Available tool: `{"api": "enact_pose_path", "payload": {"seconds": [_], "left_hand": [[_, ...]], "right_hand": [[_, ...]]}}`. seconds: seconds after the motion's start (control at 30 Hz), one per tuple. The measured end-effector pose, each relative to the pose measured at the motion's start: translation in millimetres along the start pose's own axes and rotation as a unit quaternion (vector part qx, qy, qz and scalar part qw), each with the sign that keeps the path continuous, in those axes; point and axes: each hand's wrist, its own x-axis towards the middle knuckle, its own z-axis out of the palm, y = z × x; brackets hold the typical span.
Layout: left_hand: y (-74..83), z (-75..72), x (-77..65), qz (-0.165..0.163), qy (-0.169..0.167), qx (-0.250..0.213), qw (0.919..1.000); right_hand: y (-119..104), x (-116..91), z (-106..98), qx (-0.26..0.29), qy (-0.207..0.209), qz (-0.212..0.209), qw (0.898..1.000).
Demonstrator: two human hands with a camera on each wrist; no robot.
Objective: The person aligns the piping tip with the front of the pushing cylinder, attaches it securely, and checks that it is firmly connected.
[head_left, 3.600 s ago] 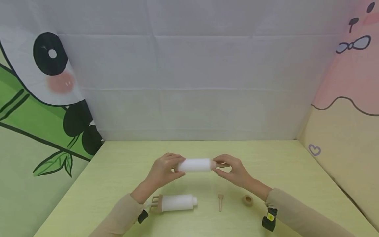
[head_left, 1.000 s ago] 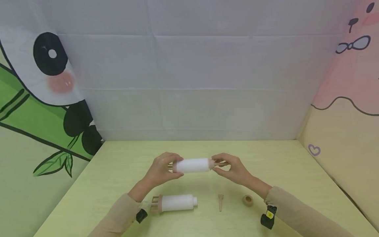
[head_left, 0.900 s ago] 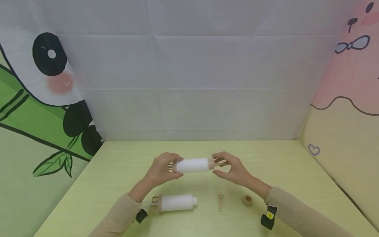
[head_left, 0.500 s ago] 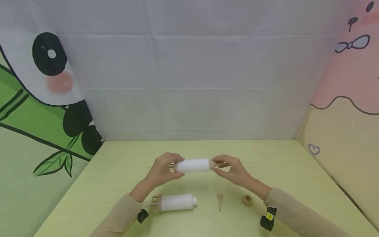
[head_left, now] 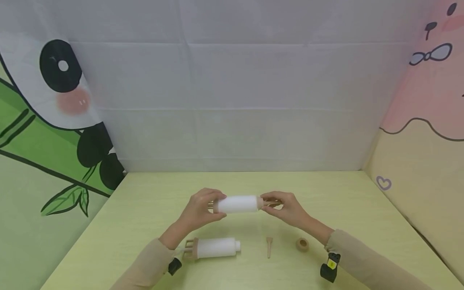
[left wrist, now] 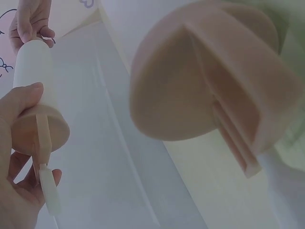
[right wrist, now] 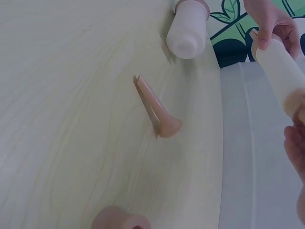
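A white bottle-shaped cylinder [head_left: 239,204] with beige end pieces is held level above the table. My left hand [head_left: 201,208] grips its left end by the wide beige base [left wrist: 59,131], thumb and fingers on opposite sides. A beige handle frame and a white tip extend from that base. At the other end, my right hand [head_left: 288,208] pinches the beige cap [head_left: 259,203], from which a thin stem [head_left: 272,203] points into the palm. Fingers partly hide where cap and stem meet.
A similar white bottle [head_left: 217,247] lies on the yellow table [head_left: 308,185], its handle end by the left wrist. Right of it are a small flared beige stem [right wrist: 157,109] and a beige ring-shaped cap [head_left: 302,244] with a hole. A white sheet [head_left: 232,121] hangs behind.
Both hands keep hold of the bottle and shift it slightly down and to the right. The right fingers, a little apart from the cap earlier, have closed in on it. The table pieces stay put.
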Motion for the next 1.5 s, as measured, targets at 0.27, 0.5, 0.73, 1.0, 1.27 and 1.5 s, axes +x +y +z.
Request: {"api": "enact_pose_path", "payload": {"seconds": [0.27, 0.5, 0.73, 1.0, 1.27, 1.5], "left_hand": [[-0.2, -0.6, 0.5, 0.0, 0.002, -0.005, 1.0], [1.2, -1.9, 2.9, -0.004, 0.005, -0.018, 0.9998], [3.0, -1.0, 3.2, 0.008, 0.017, 0.007, 0.9998], [3.2, -1.5, 1.6, 0.027, 0.025, 0.028, 0.9989], [0.6, -4.7, 0.3, 0.015, 0.016, 0.004, 0.9998], [1.1, -5.7, 1.4, 0.016, 0.021, -0.005, 0.9996]], "right_hand": [[23.5, -3.1, 5.1, -0.055, -0.002, -0.074, 0.996], [39.6, -3.2, 5.2, -0.049, 0.006, -0.121, 0.991], [23.8, 0.0, 1.9, -0.04, 0.01, -0.098, 0.994], [8.2, 2.4, 0.7, -0.028, 0.008, -0.086, 0.996], [32.1, -0.2, 5.7, -0.064, -0.001, -0.139, 0.988], [33.8, 3.3, 5.1, -0.069, 0.0, -0.174, 0.982]]}}
